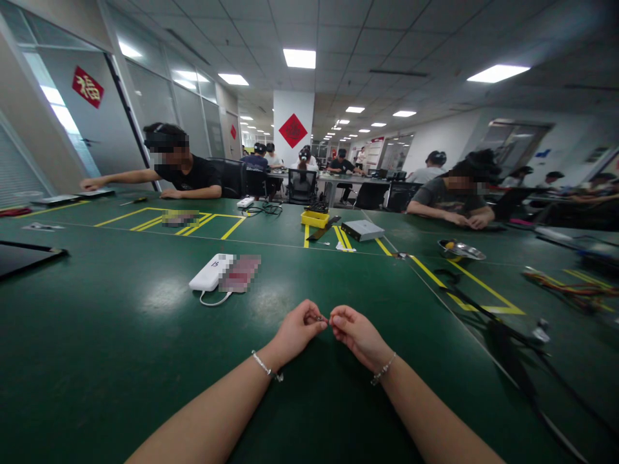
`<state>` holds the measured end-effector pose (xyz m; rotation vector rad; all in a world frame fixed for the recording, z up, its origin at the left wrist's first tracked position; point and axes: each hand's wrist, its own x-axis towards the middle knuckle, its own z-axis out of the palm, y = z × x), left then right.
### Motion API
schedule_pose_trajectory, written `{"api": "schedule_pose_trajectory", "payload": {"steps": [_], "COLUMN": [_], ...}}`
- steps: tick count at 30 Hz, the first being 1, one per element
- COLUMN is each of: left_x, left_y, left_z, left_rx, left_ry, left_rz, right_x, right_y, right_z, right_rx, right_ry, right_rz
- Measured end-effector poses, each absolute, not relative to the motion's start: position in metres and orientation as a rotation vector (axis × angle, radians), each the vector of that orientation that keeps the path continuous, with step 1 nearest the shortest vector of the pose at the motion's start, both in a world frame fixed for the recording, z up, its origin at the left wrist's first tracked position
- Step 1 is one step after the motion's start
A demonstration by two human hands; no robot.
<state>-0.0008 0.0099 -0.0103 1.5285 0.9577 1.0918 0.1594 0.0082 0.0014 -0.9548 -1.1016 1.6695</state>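
Observation:
My left hand [298, 330] and my right hand [354, 332] meet fingertip to fingertip just above the green table [120, 335], near its front middle. Both hands are closed in a pinch on a tiny dark metal part [321, 318] held between them; it is too small to name. Each wrist wears a thin silver bracelet. A white power bank [211, 272] with a short white cable lies on the table to the upper left of my hands.
A yellow parts box [314, 219], a grey flat box [362, 230] and a metal dish [461, 250] lie farther back. Black cables [507, 335] and coloured wires [570, 290] run along the right. A dark tablet [24, 256] is at left. Other people sit working across the table.

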Motion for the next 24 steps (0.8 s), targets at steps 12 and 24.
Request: {"api": "schedule_pose_trajectory", "payload": {"steps": [12, 24], "left_x": [-0.0004, -0.0037], "left_y": [0.0094, 0.0080], "left_z": [-0.0090, -0.0035], "left_rx": [1.513, 1.624], "left_ry": [0.907, 1.149], "left_rz": [1.095, 1.049], "right_x": [0.1600, 0.1623], "right_y": [0.0062, 0.0063], "right_z": [0.0043, 0.0029], "right_rx": [-0.959, -0.942], "right_ry": [-1.093, -1.025], "right_rz": [1.695, 1.708]}}
